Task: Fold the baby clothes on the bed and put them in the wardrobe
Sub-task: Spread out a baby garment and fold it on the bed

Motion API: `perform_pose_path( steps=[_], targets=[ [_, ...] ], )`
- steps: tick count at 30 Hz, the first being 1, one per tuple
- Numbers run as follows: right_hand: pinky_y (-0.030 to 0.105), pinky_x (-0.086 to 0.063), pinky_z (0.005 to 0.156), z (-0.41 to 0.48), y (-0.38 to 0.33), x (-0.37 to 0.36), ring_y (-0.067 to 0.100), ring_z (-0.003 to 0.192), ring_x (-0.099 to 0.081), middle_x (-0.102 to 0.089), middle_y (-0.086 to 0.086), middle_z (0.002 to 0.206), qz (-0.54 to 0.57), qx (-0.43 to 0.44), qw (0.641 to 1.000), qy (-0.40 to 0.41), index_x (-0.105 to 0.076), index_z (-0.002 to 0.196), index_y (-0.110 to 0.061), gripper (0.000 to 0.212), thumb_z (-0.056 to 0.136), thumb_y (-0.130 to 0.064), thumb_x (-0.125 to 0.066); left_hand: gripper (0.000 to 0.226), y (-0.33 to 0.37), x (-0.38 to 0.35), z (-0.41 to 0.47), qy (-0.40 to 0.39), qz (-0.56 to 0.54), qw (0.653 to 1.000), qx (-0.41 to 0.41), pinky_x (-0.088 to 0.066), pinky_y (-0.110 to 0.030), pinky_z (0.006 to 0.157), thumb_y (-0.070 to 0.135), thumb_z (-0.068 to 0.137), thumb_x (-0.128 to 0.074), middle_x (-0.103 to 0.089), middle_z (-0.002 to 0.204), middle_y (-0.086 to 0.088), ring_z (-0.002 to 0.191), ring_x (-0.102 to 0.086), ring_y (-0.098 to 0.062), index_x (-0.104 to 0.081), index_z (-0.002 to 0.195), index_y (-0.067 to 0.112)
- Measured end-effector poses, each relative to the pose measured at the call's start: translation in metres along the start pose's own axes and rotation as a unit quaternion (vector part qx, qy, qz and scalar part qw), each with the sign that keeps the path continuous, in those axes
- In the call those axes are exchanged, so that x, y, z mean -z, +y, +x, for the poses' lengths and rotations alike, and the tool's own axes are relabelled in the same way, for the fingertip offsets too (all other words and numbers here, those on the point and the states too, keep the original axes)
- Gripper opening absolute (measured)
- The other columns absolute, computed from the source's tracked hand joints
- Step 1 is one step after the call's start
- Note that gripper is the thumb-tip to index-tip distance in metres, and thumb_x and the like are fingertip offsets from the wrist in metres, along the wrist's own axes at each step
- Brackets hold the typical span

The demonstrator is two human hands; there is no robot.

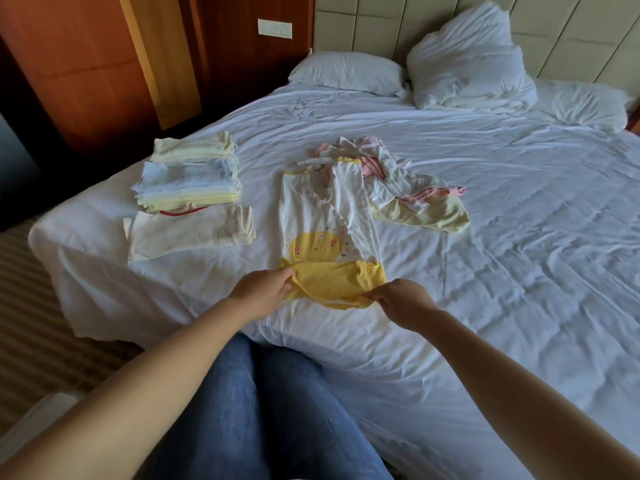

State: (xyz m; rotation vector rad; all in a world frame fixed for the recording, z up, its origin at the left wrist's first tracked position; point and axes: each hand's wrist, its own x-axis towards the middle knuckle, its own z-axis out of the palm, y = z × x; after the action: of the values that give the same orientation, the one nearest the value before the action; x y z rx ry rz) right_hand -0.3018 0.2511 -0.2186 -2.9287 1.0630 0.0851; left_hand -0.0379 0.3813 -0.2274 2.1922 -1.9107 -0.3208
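Both hands hold one garment. The left hand (pixel 266 289) pinches the left end of the yellow band between curled fingers and thumb, and the right hand (pixel 405 303) pinches the right end the same way. The band is lifted a little off the sheet between them.

The white and yellow baby garment (pixel 322 216) lies flat, running straight away from the hands toward the head of the bed (pixel 519 237). Its yellow band is at the near end, and a yellow face print sits just beyond the grip. It starts near the bed's near edge, left of the middle.

Three folded piles sit in a row along the left edge:
- a flat white pile (pixel 187 233) nearest
- a blue, white and yellow stack (pixel 188 183) touching it
- a cream stack (pixel 194 147) behind that

One loose heap of pink, white and pale yellow clothes (pixel 391 181) lies at the garment's far right, touching its far end.

The right half of the bed is bare rumpled sheet, as is the strip between the hands and the near edge.

At the head lie two flat pillows (pixel 346 72), (pixel 585 102), with a bunched white bundle (pixel 467 74) between them.

Wooden panels (pixel 86 64) stand beyond the left edge. The person's knees in blue jeans (pixel 263 410) press against the near edge.
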Motion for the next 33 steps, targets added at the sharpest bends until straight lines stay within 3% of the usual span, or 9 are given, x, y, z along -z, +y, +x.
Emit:
perform_pose_path(
  steps=[3, 6, 11, 14, 17, 20, 26, 30, 33],
  targets=[
    [0.029, -0.044, 0.092, -0.006, 0.001, 0.011, 0.020, 0.117, -0.056, -0.063, -0.003, 0.126, -0.014, 0.017, 0.998, -0.054, -0.061, 0.128, -0.033, 0.034, 0.103, -0.029, -0.039, 0.011, 0.003, 0.009, 0.002, -0.076, -0.006, 0.997, 0.020, -0.045, -0.035, 0.070, 0.034, 0.101, -0.041, -0.058, 0.087, 0.003, 0.079, -0.057, -0.016, -0.048, 0.099, 0.026],
    [0.032, -0.043, 0.100, -0.014, -0.003, 0.021, 0.017, 0.123, -0.053, -0.061, -0.008, 0.130, -0.024, 0.045, 0.993, -0.108, -0.062, 0.129, -0.030, 0.033, 0.103, -0.027, -0.041, 0.015, 0.013, 0.012, 0.000, -0.130, 0.002, 0.991, 0.029, -0.044, -0.033, 0.067, 0.033, 0.096, -0.043, -0.060, 0.086, 0.001, 0.076, -0.057, -0.016, -0.050, 0.085, 0.024],
    [0.027, -0.047, 0.096, -0.028, -0.011, 0.030, 0.008, 0.116, -0.057, -0.065, -0.015, 0.121, -0.010, 0.051, 0.983, -0.176, -0.068, 0.117, -0.032, 0.030, 0.095, -0.022, -0.052, 0.020, 0.028, 0.013, -0.009, -0.208, -0.020, 0.977, 0.036, -0.048, -0.034, 0.074, 0.030, 0.091, -0.048, -0.067, 0.098, -0.004, 0.083, -0.060, -0.018, -0.060, 0.102, 0.019],
    [0.022, -0.048, 0.087, -0.032, -0.014, 0.037, 0.003, 0.107, -0.061, -0.069, -0.016, 0.111, 0.024, 0.044, 0.981, -0.186, -0.072, 0.107, -0.031, 0.026, 0.088, -0.023, -0.056, 0.022, 0.031, 0.014, -0.013, -0.234, -0.051, 0.971, 0.031, -0.050, -0.034, 0.087, 0.032, 0.091, -0.048, -0.071, 0.094, 0.010, 0.094, -0.065, -0.013, -0.064, 0.105, 0.024],
    [0.022, -0.040, 0.078, -0.021, -0.016, 0.044, 0.008, 0.106, -0.059, -0.067, -0.014, 0.109, 0.036, 0.030, 0.994, -0.098, -0.070, 0.107, -0.032, 0.024, 0.091, -0.031, -0.052, 0.019, 0.033, 0.016, -0.005, -0.181, -0.069, 0.981, 0.031, -0.050, -0.033, 0.083, 0.037, 0.093, -0.049, -0.070, 0.088, 0.014, 0.095, -0.064, -0.010, -0.065, 0.098, 0.029],
    [0.024, -0.039, 0.077, 0.002, -0.016, 0.047, 0.011, 0.107, -0.059, -0.067, -0.012, 0.110, 0.049, 0.017, 0.998, -0.042, -0.066, 0.115, -0.034, 0.028, 0.093, -0.030, -0.051, 0.021, 0.039, 0.021, 0.014, -0.104, -0.035, 0.994, 0.022, -0.048, -0.028, 0.076, 0.041, 0.095, -0.049, -0.061, 0.098, 0.014, 0.095, -0.059, -0.012, -0.064, 0.104, 0.028],
    [0.036, -0.044, 0.097, 0.073, 0.009, 0.054, 0.017, 0.126, -0.050, -0.056, -0.006, 0.137, 0.066, -0.019, 0.997, -0.016, -0.054, 0.133, -0.036, 0.040, 0.093, -0.031, -0.051, 0.021, 0.043, 0.042, 0.079, -0.011, -0.061, 0.997, 0.034, -0.046, -0.029, 0.075, 0.037, 0.093, -0.051, -0.064, 0.108, 0.010, 0.087, -0.062, -0.013, -0.064, 0.107, 0.027],
    [0.037, -0.043, 0.101, 0.132, 0.036, 0.065, 0.018, 0.130, -0.046, -0.054, -0.003, 0.140, 0.088, -0.039, 0.995, 0.015, -0.052, 0.135, -0.033, 0.042, 0.093, -0.028, -0.051, 0.026, 0.033, 0.046, 0.141, 0.026, -0.074, 0.996, 0.049, -0.044, -0.028, 0.084, 0.034, 0.092, -0.054, -0.061, 0.118, 0.007, 0.108, -0.059, -0.017, -0.061, 0.115, 0.024],
    [0.037, -0.041, 0.100, 0.177, 0.056, 0.068, 0.018, 0.132, -0.044, -0.053, -0.002, 0.140, 0.090, -0.050, 0.994, 0.022, -0.051, 0.136, -0.031, 0.042, 0.094, -0.027, -0.050, 0.030, 0.023, 0.039, 0.187, 0.052, -0.083, 0.995, 0.034, -0.044, -0.028, 0.085, 0.038, 0.092, -0.057, -0.059, 0.117, 0.006, 0.110, -0.057, -0.017, -0.060, 0.120, 0.028]
  ],
)
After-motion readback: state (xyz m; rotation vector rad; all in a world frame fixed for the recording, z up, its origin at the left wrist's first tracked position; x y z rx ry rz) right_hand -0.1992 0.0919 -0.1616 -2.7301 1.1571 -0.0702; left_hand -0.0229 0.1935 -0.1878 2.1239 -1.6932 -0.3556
